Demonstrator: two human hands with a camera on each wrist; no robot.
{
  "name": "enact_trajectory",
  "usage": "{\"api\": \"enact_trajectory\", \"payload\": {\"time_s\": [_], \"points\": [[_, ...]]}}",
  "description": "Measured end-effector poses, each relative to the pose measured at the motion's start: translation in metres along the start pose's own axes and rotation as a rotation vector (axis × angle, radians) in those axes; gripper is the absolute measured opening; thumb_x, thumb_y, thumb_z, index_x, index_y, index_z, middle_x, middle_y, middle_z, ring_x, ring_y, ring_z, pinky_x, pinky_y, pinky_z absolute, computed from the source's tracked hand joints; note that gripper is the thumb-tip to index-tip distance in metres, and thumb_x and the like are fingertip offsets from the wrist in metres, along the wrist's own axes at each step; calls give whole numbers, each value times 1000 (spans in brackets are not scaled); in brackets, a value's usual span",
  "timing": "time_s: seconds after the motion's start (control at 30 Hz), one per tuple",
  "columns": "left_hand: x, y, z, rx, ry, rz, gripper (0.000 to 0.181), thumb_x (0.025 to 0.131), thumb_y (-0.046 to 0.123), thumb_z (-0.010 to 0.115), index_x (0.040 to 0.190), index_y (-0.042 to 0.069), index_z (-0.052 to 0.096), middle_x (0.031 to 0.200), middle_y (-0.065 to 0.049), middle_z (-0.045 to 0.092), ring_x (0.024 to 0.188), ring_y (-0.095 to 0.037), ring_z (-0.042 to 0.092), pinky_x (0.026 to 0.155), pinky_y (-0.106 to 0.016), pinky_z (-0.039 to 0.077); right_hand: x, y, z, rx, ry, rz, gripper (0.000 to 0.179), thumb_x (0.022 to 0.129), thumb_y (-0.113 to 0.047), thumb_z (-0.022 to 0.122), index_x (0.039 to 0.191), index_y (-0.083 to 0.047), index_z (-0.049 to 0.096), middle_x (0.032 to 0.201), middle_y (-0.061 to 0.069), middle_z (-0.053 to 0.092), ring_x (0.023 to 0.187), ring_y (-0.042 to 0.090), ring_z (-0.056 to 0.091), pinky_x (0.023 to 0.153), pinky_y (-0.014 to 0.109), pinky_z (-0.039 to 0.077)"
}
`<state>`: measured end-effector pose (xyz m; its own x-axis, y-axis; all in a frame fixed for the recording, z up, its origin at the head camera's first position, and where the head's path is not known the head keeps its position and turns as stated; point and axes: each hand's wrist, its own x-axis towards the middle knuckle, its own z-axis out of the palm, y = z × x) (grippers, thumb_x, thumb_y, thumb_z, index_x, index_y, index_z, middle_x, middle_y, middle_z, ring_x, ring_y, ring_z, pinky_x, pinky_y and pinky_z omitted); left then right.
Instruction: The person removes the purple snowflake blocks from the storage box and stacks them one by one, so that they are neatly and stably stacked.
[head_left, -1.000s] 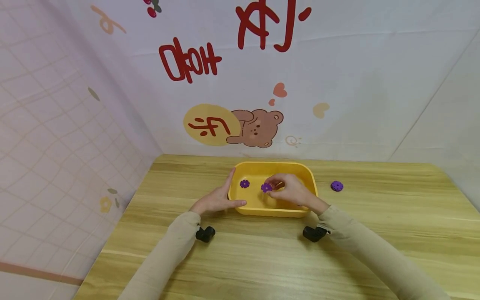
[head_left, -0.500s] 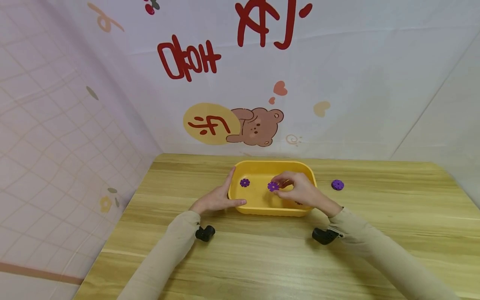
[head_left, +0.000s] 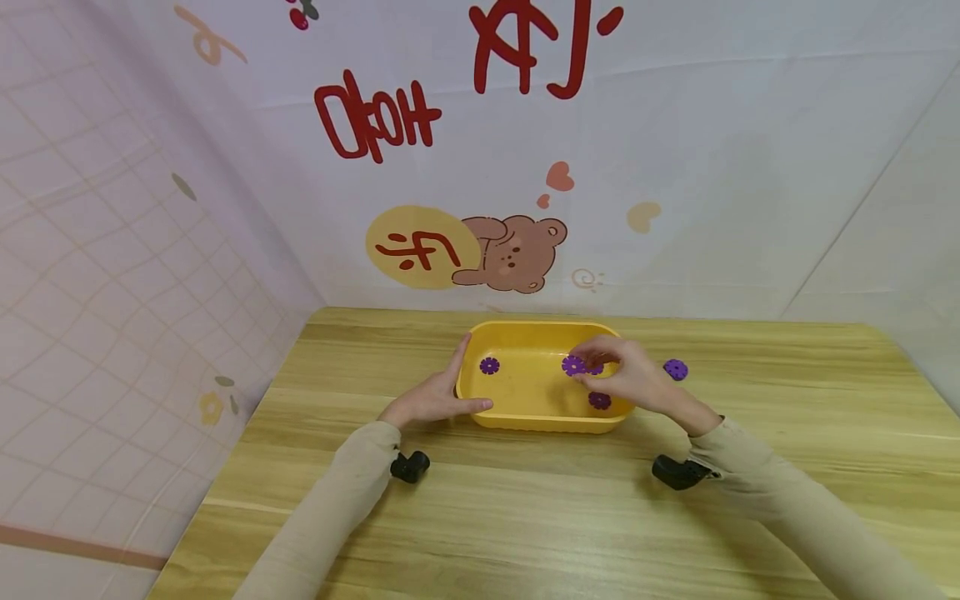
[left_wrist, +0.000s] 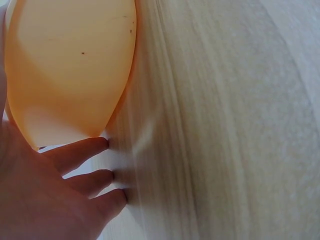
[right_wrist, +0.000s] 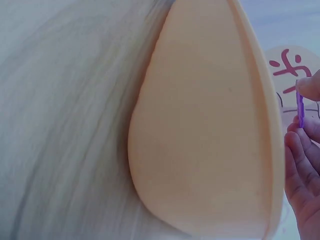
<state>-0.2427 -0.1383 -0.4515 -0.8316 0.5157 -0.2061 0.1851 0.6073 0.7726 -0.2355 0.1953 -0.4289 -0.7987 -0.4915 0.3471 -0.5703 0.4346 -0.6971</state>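
Observation:
A yellow plastic basin (head_left: pixel 536 419) stands on the wooden table. My left hand (head_left: pixel 435 398) rests against its left end, fingers fairly straight and spread, thumb lying over the near rim. In the left wrist view, several fingertips (left_wrist: pixel 102 143) reach down beside the basin wall. My right hand (head_left: pixel 630 375) pinches a purple snowflake disc (head_left: pixel 573 366), a round notched piece, over the basin's right half. Inside the basin, one purple disc (head_left: pixel 489 366) lies at the left and another (head_left: pixel 599 401) at the near right. More purple (head_left: pixel 595 367) shows behind the right fingers.
A small pile of purple discs (head_left: pixel 676 369) lies on the wooden table (head_left: pixel 525 517) right of the basin, beyond the right hand. A printed cloth wall (head_left: pixel 675 167) rises behind the table's back edge. Another cloth (head_left: pixel 150 292) hangs along the left side.
My right hand has moved to the right with the pinched disc, uncovering the disc at the basin's near right. The left hand and the basin have stayed in place.

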Motion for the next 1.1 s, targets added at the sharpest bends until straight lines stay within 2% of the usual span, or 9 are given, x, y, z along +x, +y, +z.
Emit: {"api": "enact_trajectory", "payload": {"time_s": [0.1,0.27,0.5,0.6,0.73,0.87,1.0,1.1], "points": [[0,0,0,6,1,-3,118,82,52,73,151,34,-21,148,-25,36,112,-26,55,104,-44,36,-3,-1,-7,-10,-4,28,30,79,-3,79,107,-5,70,92,-2,67,82,16,63,75,43,54],[0,0,0,3,1,4,118,82,52,72,151,32,-21,149,-25,33,115,-28,54,105,-46,35,-8,1,-16,-41,0,27,29,80,-5,78,108,-5,70,93,-3,67,82,16,62,76,29,53],[-1,1,0,9,6,13,117,84,49,72,152,27,-20,151,-27,27,121,-33,50,106,-47,34,-14,8,-24,-55,31,-24,28,79,-1,77,107,-3,70,95,0,68,81,25,64,74,30,53],[-2,2,0,14,7,12,115,85,48,72,152,28,-20,151,-27,26,122,-35,49,106,-47,34,-15,10,-27,-54,49,-55,29,78,1,78,106,-2,70,96,3,68,80,21,64,73,28,53],[-2,2,0,18,8,8,115,84,49,71,152,30,-20,150,-28,28,121,-35,50,105,-47,35,-19,-3,-32,-52,74,-77,31,75,8,77,105,4,69,96,12,68,78,24,63,72,30,54],[-2,2,0,10,6,5,116,83,52,71,152,29,-19,149,-27,31,119,-33,51,104,-47,36,-23,-18,-40,-65,90,-56,30,75,13,75,104,8,68,95,18,68,77,31,63,68,27,53],[0,0,0,-1,3,7,119,81,54,72,152,30,-20,150,-26,31,117,-31,53,104,-46,36,-29,-18,-49,-80,99,-17,30,76,13,73,105,9,67,96,20,68,78,28,62,68,15,49],[0,-1,0,-9,2,17,119,81,54,72,152,29,-20,151,-26,29,117,-31,53,105,-46,35,-33,-13,-54,-83,108,-7,31,76,14,73,106,11,66,96,21,68,78,26,62,71,13,48]]}}
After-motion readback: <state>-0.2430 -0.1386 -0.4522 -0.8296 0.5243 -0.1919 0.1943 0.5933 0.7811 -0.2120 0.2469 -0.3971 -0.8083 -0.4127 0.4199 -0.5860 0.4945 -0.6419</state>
